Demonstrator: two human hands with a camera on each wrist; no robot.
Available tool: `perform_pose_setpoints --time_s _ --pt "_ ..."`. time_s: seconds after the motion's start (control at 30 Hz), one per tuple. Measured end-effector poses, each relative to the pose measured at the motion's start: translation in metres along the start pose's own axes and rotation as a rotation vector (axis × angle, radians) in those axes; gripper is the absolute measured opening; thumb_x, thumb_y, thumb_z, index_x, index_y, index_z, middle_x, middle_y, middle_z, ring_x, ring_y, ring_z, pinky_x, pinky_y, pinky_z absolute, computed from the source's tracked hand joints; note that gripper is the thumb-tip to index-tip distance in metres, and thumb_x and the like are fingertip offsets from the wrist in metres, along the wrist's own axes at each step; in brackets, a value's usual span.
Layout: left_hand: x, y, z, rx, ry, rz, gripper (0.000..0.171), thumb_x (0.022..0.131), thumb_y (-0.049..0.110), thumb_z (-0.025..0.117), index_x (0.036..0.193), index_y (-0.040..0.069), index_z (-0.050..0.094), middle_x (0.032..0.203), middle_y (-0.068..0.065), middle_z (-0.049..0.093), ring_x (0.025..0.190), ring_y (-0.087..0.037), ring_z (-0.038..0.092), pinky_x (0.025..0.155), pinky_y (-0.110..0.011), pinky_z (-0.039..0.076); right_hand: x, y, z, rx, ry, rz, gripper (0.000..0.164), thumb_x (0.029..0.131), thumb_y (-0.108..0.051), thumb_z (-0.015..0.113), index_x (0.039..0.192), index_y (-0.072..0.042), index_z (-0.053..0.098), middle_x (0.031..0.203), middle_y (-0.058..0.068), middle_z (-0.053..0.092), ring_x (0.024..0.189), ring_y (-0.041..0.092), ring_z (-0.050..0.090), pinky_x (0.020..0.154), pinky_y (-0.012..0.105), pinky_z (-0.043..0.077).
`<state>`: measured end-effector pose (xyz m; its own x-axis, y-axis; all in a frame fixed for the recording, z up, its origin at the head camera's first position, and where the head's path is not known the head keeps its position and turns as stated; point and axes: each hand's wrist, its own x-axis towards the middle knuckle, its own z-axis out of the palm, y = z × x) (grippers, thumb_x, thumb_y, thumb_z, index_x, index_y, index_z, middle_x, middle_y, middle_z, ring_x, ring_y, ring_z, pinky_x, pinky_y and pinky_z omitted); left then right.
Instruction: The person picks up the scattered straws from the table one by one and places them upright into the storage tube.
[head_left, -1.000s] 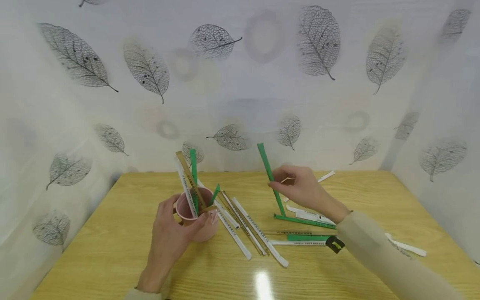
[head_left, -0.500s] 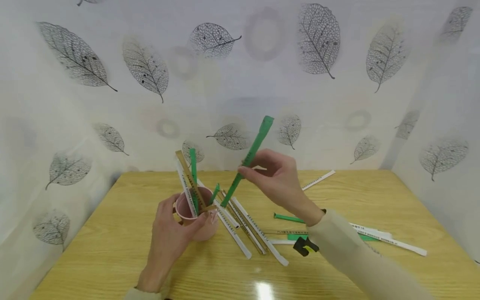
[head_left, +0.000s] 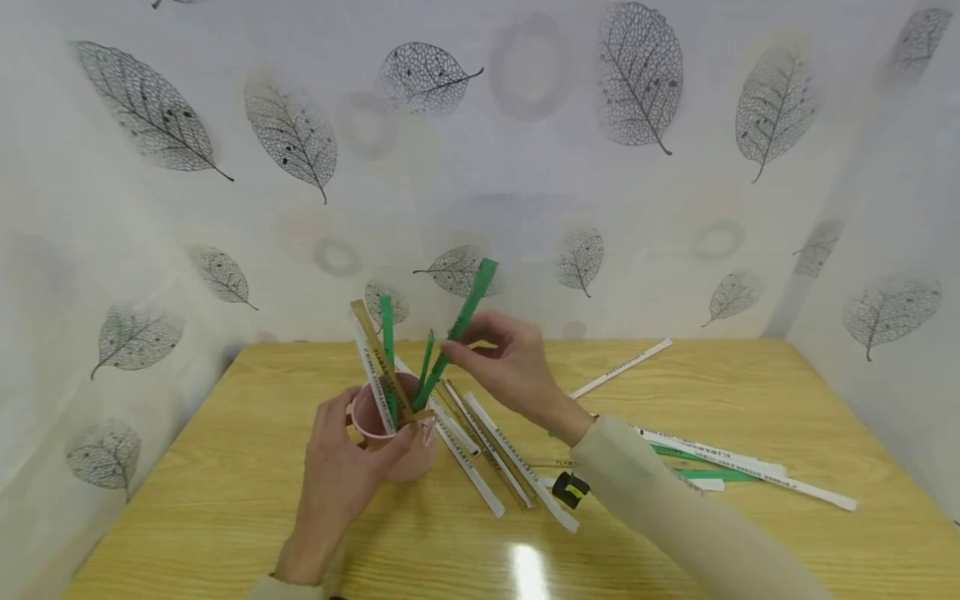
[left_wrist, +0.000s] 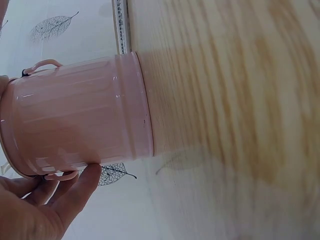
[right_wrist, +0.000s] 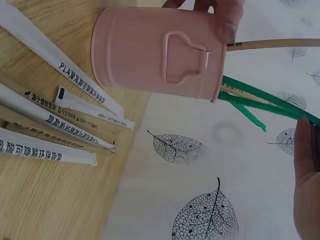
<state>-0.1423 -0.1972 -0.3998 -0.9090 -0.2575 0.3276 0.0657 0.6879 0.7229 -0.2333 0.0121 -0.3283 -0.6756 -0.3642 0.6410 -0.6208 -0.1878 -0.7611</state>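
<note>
My left hand (head_left: 345, 458) grips a pink pail (head_left: 411, 460) with small side handles near its rim, thumb on the near side. The pail stands upright on the table. Out of its mouth lean a white paper-wrapped straw (head_left: 367, 358), a brown one (head_left: 381, 357) and a green one (head_left: 387, 321). A thin green straw (head_left: 427, 354) also rises at the rim's right side. Between thumb and fingers my right hand (head_left: 506, 358) pinches a tilted green wrapped straw (head_left: 471, 302), its lower end at the pail's mouth.
Several white and brown wrapped straws (head_left: 517, 467) lie slanted on the wooden table (head_left: 187, 500), right of the pail. Farther right, white and green straws (head_left: 742, 468) overlap, partly behind the right sleeve (head_left: 652, 492). A lone white straw (head_left: 626, 365) lies toward the leaf-patterned backdrop (head_left: 525, 192).
My right hand has carried the green straw leftward from the right-hand pile, and its lower end has come to the pail's mouth. The left hand has stayed on the pail.
</note>
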Motion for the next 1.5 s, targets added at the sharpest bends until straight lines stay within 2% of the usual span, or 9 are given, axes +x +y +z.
perform_pose_setpoints --time_s 0.23,0.4,0.57,0.7,0.93,1.07,1.17,1.3,1.5 --pt "0.001 0.000 0.001 0.001 0.010 0.005 0.081 0.070 0.058 0.076 0.133 0.017 0.046 0.127 -0.004 0.046 0.107 -0.021 0.052 0.074 -0.033 0.058 0.001 0.012 0.006 -0.183 -0.084 0.036 0.007 0.084 -0.005 0.070 0.090 -0.004 0.066 0.085 0.011 0.070 0.075 0.022 0.069 0.069 0.027 0.060" --pt "0.000 0.000 0.001 0.004 0.024 0.010 0.080 0.069 0.055 0.078 0.132 0.016 0.047 0.127 -0.004 0.047 0.106 -0.020 0.053 0.073 -0.031 0.058 0.004 0.015 0.010 -0.400 -0.236 0.057 0.005 0.085 -0.010 0.069 0.090 -0.008 0.069 0.082 0.004 0.072 0.069 0.013 0.067 0.063 0.019 0.056" --pt "0.000 0.000 0.001 0.013 0.041 0.027 0.079 0.070 0.052 0.078 0.133 0.015 0.047 0.126 -0.004 0.047 0.106 -0.019 0.054 0.072 -0.031 0.057 0.015 0.007 0.016 -0.581 -0.393 0.037 0.007 0.090 -0.014 0.065 0.089 -0.008 0.068 0.079 0.002 0.070 0.064 0.010 0.061 0.058 0.015 0.050" --pt "0.000 0.000 0.001 0.009 0.047 0.041 0.079 0.071 0.049 0.079 0.133 0.013 0.047 0.125 -0.006 0.048 0.106 -0.021 0.054 0.072 -0.032 0.056 0.024 0.000 0.020 -0.670 -0.466 0.022 0.008 0.091 -0.013 0.062 0.089 -0.007 0.067 0.079 0.004 0.069 0.065 0.008 0.057 0.060 0.016 0.048" --pt "-0.001 0.000 0.000 -0.003 0.032 0.032 0.078 0.071 0.049 0.079 0.133 0.013 0.047 0.125 -0.006 0.048 0.105 -0.021 0.054 0.071 -0.029 0.057 0.024 0.006 0.029 -0.772 -0.611 0.132 0.013 0.092 -0.015 0.061 0.089 -0.007 0.070 0.082 0.002 0.072 0.069 0.008 0.063 0.063 0.015 0.052" --pt "-0.001 0.000 0.001 0.004 0.022 0.037 0.078 0.072 0.051 0.077 0.132 0.012 0.047 0.126 -0.006 0.048 0.105 -0.022 0.054 0.070 -0.026 0.056 0.018 0.017 0.029 -0.772 -0.584 0.129 0.012 0.090 -0.015 0.064 0.087 -0.006 0.070 0.078 0.002 0.071 0.068 0.009 0.062 0.063 0.015 0.051" --pt "-0.001 0.002 0.001 0.009 0.029 0.037 0.078 0.071 0.051 0.078 0.132 0.012 0.047 0.125 -0.006 0.048 0.105 -0.022 0.054 0.069 -0.027 0.056 0.015 0.022 0.024 -0.727 -0.543 0.117 0.010 0.089 -0.015 0.066 0.086 -0.007 0.071 0.075 0.000 0.068 0.064 0.008 0.057 0.059 0.016 0.048" --pt "0.000 0.003 0.000 0.017 0.038 0.033 0.079 0.071 0.050 0.079 0.132 0.012 0.047 0.125 -0.006 0.048 0.105 -0.021 0.054 0.071 -0.029 0.057 0.012 0.023 0.012 -0.676 -0.513 0.118 0.007 0.088 -0.011 0.064 0.089 -0.007 0.070 0.075 0.000 0.065 0.063 0.006 0.051 0.058 0.016 0.045" --pt "0.000 0.001 0.001 0.008 0.027 0.009 0.081 0.070 0.050 0.080 0.133 0.013 0.046 0.126 -0.005 0.047 0.106 -0.021 0.053 0.072 -0.028 0.057 0.006 0.015 -0.015 -0.681 -0.508 0.140 0.012 0.088 -0.010 0.063 0.097 -0.005 0.069 0.087 0.003 0.069 0.072 0.007 0.058 0.066 0.015 0.050"
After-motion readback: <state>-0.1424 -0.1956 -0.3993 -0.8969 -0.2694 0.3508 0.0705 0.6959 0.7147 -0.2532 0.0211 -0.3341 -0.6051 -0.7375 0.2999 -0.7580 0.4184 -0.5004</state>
